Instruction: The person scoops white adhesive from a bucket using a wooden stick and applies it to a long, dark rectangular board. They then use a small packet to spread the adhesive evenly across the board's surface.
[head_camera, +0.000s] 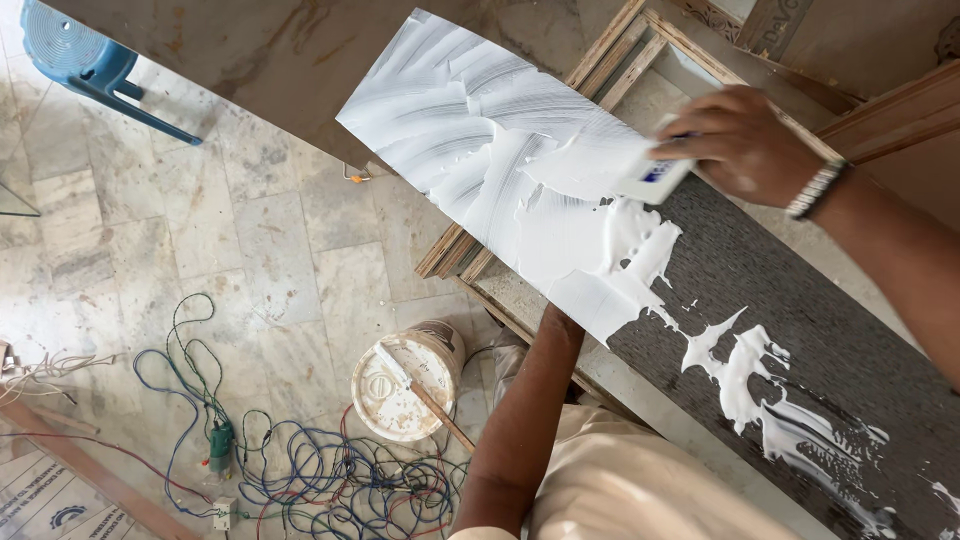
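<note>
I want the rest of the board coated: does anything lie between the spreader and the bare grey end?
Nothing visible blocks it. The spreader, in the right hand, sits at the glue's edge; beyond it the board carries only glue splashes.

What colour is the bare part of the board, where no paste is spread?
Dark grey-brown, finely speckled board; head view.

Wet, glossy white paste (520, 170) streaked over a rough, matt grey board (800, 330), smooth plastic scraper (655, 175), polished marble floor (270, 250), paste-smeared plastic bucket (410, 385), bare wooden frame (610, 60)
</note>
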